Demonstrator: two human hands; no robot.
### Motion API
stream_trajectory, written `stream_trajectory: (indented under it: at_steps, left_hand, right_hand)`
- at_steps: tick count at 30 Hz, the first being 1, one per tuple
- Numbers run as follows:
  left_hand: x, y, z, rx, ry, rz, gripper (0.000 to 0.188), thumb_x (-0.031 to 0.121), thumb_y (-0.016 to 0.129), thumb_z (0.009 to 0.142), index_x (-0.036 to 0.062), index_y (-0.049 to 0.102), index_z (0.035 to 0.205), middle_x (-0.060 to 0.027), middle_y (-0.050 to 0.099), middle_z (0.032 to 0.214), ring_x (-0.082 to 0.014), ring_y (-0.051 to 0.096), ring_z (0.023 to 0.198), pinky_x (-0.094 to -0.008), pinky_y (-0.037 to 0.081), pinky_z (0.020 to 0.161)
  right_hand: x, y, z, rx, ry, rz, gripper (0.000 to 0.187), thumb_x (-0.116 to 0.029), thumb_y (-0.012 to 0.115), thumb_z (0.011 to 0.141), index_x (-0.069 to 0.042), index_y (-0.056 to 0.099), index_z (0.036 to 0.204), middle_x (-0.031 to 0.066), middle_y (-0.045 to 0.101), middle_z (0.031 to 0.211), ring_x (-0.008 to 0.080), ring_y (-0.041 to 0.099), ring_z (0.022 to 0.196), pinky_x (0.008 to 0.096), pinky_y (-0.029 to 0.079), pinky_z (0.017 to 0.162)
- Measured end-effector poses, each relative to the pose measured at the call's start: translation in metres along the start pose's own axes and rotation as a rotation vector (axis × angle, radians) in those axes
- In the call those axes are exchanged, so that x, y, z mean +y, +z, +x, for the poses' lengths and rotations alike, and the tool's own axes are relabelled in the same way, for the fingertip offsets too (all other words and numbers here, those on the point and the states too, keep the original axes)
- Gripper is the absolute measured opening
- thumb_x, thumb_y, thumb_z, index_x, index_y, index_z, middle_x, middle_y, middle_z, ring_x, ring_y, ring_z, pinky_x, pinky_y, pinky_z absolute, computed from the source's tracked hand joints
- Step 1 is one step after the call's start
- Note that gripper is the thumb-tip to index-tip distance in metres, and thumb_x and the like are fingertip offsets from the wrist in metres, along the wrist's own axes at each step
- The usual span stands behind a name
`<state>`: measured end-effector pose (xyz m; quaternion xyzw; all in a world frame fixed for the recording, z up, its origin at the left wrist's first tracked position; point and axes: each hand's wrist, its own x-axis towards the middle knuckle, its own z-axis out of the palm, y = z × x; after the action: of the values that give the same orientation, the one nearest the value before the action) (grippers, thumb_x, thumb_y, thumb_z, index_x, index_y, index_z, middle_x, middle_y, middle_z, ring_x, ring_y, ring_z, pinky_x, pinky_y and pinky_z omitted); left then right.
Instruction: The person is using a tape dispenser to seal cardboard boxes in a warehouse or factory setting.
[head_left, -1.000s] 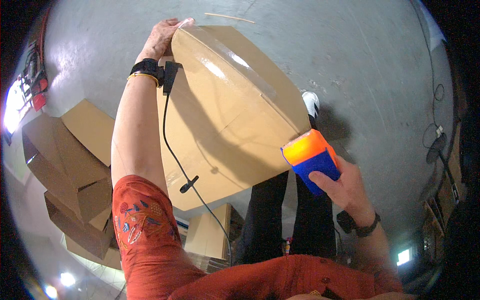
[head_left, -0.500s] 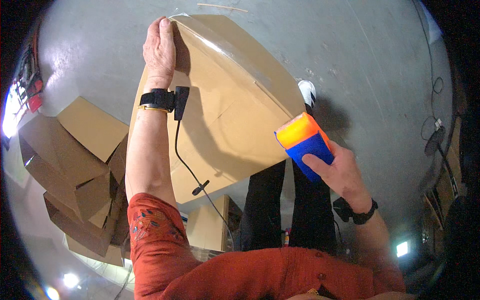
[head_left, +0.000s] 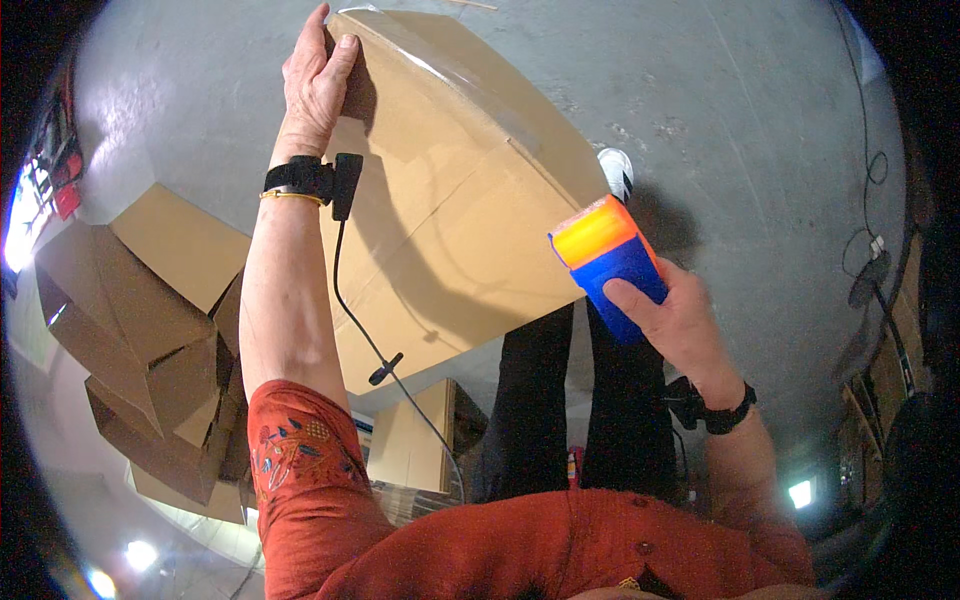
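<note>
A brown cardboard box [head_left: 430, 220] is in front of me, with clear tape [head_left: 405, 50] along its far upper edge. My left hand [head_left: 315, 85] rests against the box's far left corner, fingers stretched out and thumb apart from them. In my right hand [head_left: 680, 325] is a blue and orange tape dispenser [head_left: 608, 265], gripped with the thumb across its blue side. Its orange end points toward the box's right corner. Whether the dispenser touches the box I cannot tell.
Folded cardboard pieces [head_left: 150, 340] are piled at the left. A smaller box [head_left: 410, 440] stands near my legs. A black cable [head_left: 345, 300] hangs from my left wristband across the box. My white shoe [head_left: 615, 172] is beyond the box's right corner, on the grey floor [head_left: 740, 130].
My left hand has shifted slightly farther away, its thumb now spread from the fingers. The box has moved a little away from me. The tape dispenser and right hand have risen slightly in view.
</note>
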<state>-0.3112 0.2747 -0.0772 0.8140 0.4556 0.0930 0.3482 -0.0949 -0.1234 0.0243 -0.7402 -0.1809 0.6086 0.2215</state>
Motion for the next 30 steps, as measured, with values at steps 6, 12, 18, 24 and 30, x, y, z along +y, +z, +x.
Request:
stream_trajectory:
  at_steps: [6,12,18,24,30]
  left_hand:
    - [-0.007,-0.004,0.0,-0.018,0.01,-0.106,0.076,0.045,0.059,0.097,0.0028,0.036,0.156,-0.0218,0.056,0.145,-0.0296,0.052,0.135,-0.0377,0.039,0.113]
    - [-0.005,-0.002,0.004,-0.029,-0.031,-0.101,0.077,0.038,0.059,0.096,0.0031,0.033,0.159,-0.022,0.052,0.149,-0.0289,0.051,0.137,-0.0361,0.037,0.115]
    - [-0.003,-0.002,0.005,-0.038,-0.071,-0.104,0.078,0.038,0.059,0.095,0.0048,0.032,0.159,-0.0212,0.052,0.15,-0.0295,0.051,0.137,-0.0362,0.037,0.114]
    - [-0.006,0.0,0.006,0.01,0.03,0.077,0.094,0.056,0.066,0.089,0.0048,0.03,0.16,-0.0252,0.051,0.149,-0.0354,0.05,0.139,-0.0404,0.039,0.115]
    - [-0.007,0.005,0.008,-0.026,0.134,0.272,0.132,0.075,0.08,0.068,-0.0003,0.022,0.159,-0.0286,0.052,0.146,-0.0394,0.052,0.136,-0.0449,0.043,0.113]
  right_hand:
    - [-0.023,-0.009,-0.005,-0.002,0.056,0.009,0.052,-0.049,0.078,0.088,-0.005,0.071,0.114,0.014,0.076,0.095,0.0253,0.074,0.086,0.0376,0.057,0.081]
    - [-0.024,-0.013,-0.004,-0.021,0.03,-0.041,0.05,-0.047,0.077,0.09,-0.005,0.071,0.116,0.0128,0.076,0.093,0.0225,0.073,0.086,0.0373,0.056,0.08]
    - [-0.016,-0.012,0.001,-0.003,0.022,0.002,0.052,-0.049,0.075,0.09,-0.004,0.071,0.115,0.0139,0.076,0.094,0.0261,0.074,0.086,0.039,0.056,0.079]
    - [-0.009,-0.012,0.009,-0.009,0.023,-0.052,0.056,-0.053,0.074,0.089,-0.004,0.071,0.114,0.0153,0.076,0.093,0.0279,0.074,0.086,0.0393,0.056,0.08]
    - [-0.007,-0.014,0.013,-0.034,0.058,-0.026,0.059,-0.057,0.073,0.088,-0.004,0.071,0.112,0.0166,0.075,0.092,0.029,0.074,0.085,0.0396,0.056,0.079]
